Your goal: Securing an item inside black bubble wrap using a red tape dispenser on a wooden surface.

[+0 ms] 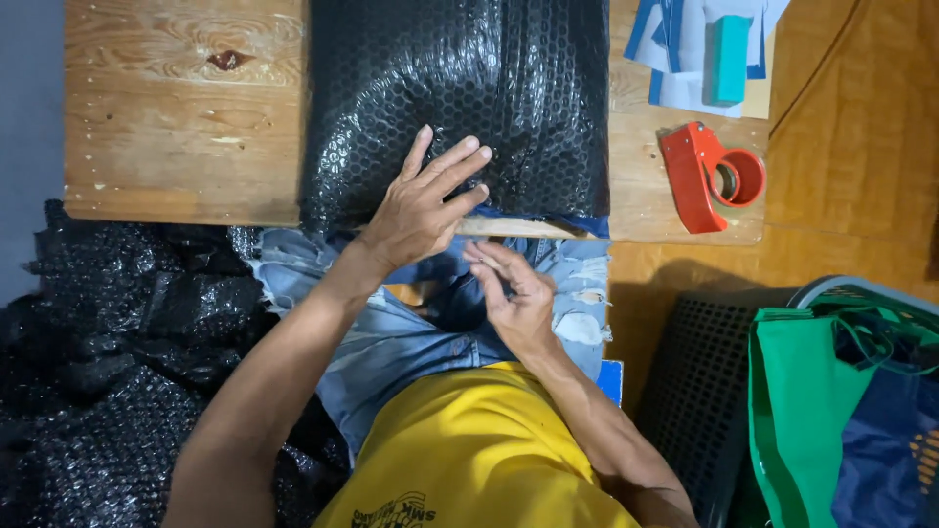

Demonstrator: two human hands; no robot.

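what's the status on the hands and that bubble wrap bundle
Left hand flat on black bubble-wrapped bundle. Right hand at its near edge, fingers pinched. Red tape dispenser untouched, right.

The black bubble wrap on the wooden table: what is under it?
The black bubble wrap covers a bulky parcel whose contents are hidden. At its near edge a blue strip peeks out. The left hand presses flat on top; the wooden table shows alongside.
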